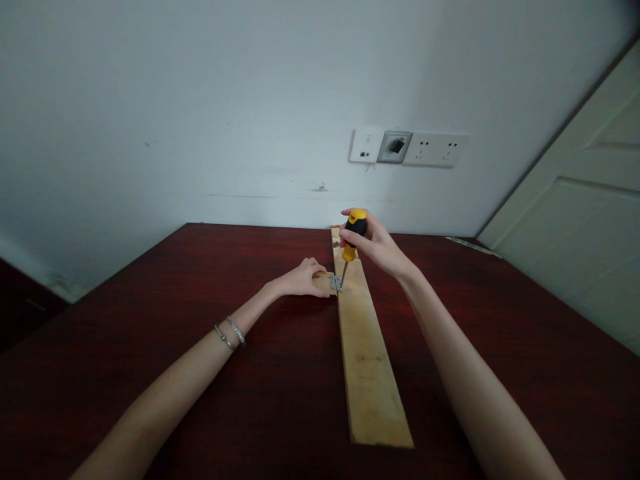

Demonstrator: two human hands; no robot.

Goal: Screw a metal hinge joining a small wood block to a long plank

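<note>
A long wooden board [370,360] lies on the dark red table, running away from me toward the wall. Against its left edge sits a small wooden block [323,283], and a metal hinge [336,283] spans the joint between the two. My left hand [299,279] is closed around the small block, thumb on the near side and fingers on the far side. In my right hand [377,243] is a yellow and black screwdriver [356,225], gripped by its handle. Its shaft slants down, with the tip at the hinge's right leaf. Any screw under the tip is too small to make out.
The table [240,413] meets a white wall [225,100] at its far edge. Wall sockets [435,149] with a black plug [397,145] are above the table. A panelled white door [580,220] stands at the right. A thin strip [473,247] lies near the back right edge.
</note>
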